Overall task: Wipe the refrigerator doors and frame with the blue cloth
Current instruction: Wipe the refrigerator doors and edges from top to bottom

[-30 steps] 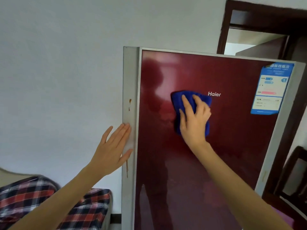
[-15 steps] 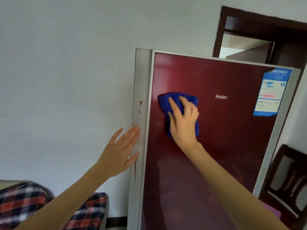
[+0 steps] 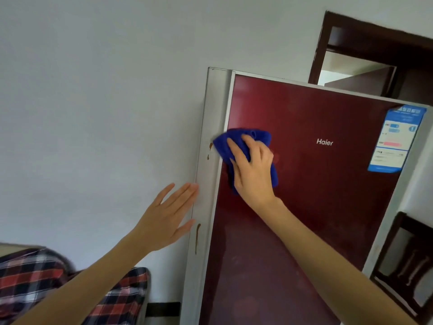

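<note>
**Head view.** The refrigerator door (image 3: 304, 207), glossy dark red, fills the right half of the picture. A grey side panel (image 3: 210, 109) runs down its left edge against a white wall (image 3: 93, 102).

The right hand (image 3: 253, 170) holds the blue cloth (image 3: 243, 139) flat against the door. Its fingers are bent over the bunched top of the cloth and its palm presses the lower part. A second ago the cloth lay just left of the Haier logo (image 3: 324, 142). It has since slid left to the door's left edge, well apart from the logo. Its left corner now laps over the silver trim and touches the upper brown stain (image 3: 210, 148) on the side panel.

The left hand (image 3: 168, 219) is spread, fingers straight and together, holding nothing. Its fingertips (image 3: 194, 187) touch the outer edge of the side panel, above a longer brown drip (image 3: 197, 235). A second ago the fingers lay further across the panel.

The refrigerator also sits further right in the picture than it did.

A blue energy label (image 3: 396, 139) is stuck at the door's upper right corner. A dark brown doorway (image 3: 375, 38) shows behind the refrigerator's top. A dark wooden chair (image 3: 407, 266) stands at the right edge. Red, black and white plaid fabric (image 3: 35, 285) lies at the lower left, under the left forearm.
</note>
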